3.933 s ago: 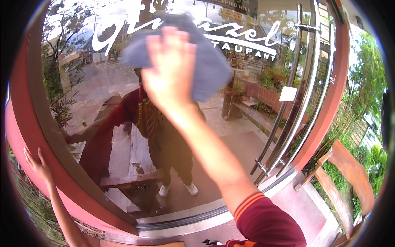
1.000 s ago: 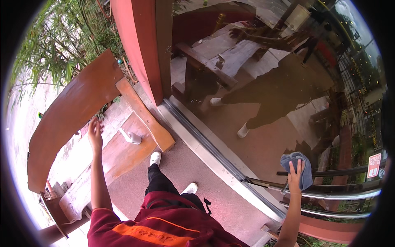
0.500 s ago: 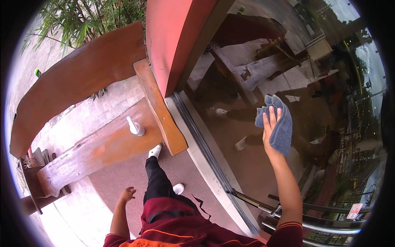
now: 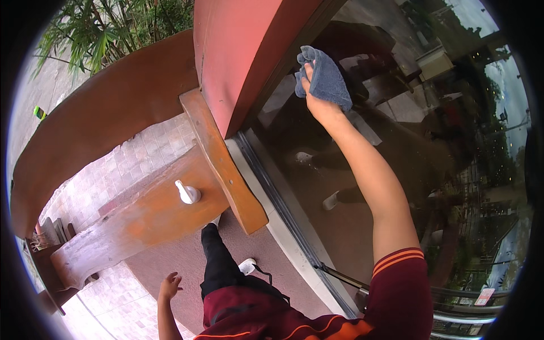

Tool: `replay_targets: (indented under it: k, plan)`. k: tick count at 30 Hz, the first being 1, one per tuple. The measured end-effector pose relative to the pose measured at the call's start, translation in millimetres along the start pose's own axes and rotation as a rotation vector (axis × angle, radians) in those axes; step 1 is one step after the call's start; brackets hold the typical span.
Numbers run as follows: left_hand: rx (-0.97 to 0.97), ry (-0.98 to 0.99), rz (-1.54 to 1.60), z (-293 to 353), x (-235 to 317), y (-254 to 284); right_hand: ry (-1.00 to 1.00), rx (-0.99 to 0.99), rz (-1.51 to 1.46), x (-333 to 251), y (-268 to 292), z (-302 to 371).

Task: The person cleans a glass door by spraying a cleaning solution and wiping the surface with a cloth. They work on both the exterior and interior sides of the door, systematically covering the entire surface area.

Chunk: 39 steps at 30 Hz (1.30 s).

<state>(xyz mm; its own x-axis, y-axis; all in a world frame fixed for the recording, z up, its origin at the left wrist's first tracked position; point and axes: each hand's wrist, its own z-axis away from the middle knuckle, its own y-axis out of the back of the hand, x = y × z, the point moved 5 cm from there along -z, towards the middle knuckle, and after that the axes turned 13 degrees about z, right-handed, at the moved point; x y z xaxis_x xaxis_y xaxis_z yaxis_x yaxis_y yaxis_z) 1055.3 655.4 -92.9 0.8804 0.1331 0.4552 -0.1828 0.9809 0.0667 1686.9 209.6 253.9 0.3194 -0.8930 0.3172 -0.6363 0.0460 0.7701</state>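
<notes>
blue-grey cloth (image 4: 333, 84) is up at the dark glass (image 4: 354, 226), close by the brown frame along the pane's left edge. over on the far left i can see a curved wooden backrest (image 4: 107, 110), with leafy green plants (image 4: 122, 31) behind it and pale paving (image 4: 156, 139) showing underneath. the wooden surface (image 4: 127, 229) runs below that, worn pale toward its left end, and near its right end there's a white container (image 4: 190, 195) with a narrow neck; i can't tell whether it stands or lies. the person's left hand (image 4: 170, 286) hangs low over the reddish floor (image 4: 164, 258), fingers loosely curled and partly spread, beside a leg in black trousers (image 4: 220, 263). one white shoe (image 4: 247, 266) shows to the right of that leg. a thick wooden armrest (image 4: 224, 161) slants down next to the red pillar (image 4: 241, 51), then comes the dark floor track (image 4: 277, 212). the right hand (image 4: 315, 93) is holding the cloth, which folds about its fingers, the arm stretched out from a maroon sleeve (image 4: 402, 289) with orange bands. in the glass i see pale shoes mirrored, and metal bars (image 4: 467, 319) cross at the lower right, below a small sticker (image 4: 484, 296).
</notes>
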Motion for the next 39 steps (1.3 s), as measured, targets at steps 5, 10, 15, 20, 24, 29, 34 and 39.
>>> replay_targets:
  k: [5, 10, 15, 20, 24, 29, 34, 39]
  plan:
    - [-0.054, 0.172, -0.098, -28.5, -57.3, 5.5, 0.256, -0.491, 0.191, 64.0, 184.2, 280.0]
    - [-0.161, 0.27, -0.24, -33.2, -90.2, -31.6, 0.155, -0.836, 0.235, 134.3, 385.9, 528.1]
    - [-0.271, 0.203, -0.106, -42.7, -86.6, -77.1, 0.201, -0.872, 0.331, 133.7, 382.7, 537.1]
    - [-0.228, 0.047, -0.097, -41.3, -60.4, -83.4, 0.245, -0.64, 0.285, 77.6, 230.6, 394.0]
    - [0.045, -0.429, -0.249, -36.3, 25.8, -73.1, 0.109, -0.407, 0.173, 20.6, 85.8, 230.0]
    - [0.26, -0.764, -0.092, -55.6, 170.9, -85.5, -0.243, -0.347, -0.344, -46.0, -47.5, 20.2]
    - [0.319, -0.964, -0.345, -95.1, 259.6, -104.0, -0.254, -0.212, -0.238, -59.4, -98.1, -30.2]
    - [0.244, -1.03, -0.359, -127.5, 271.7, -116.6, -0.201, -0.382, -0.266, -15.6, -19.8, 149.9]
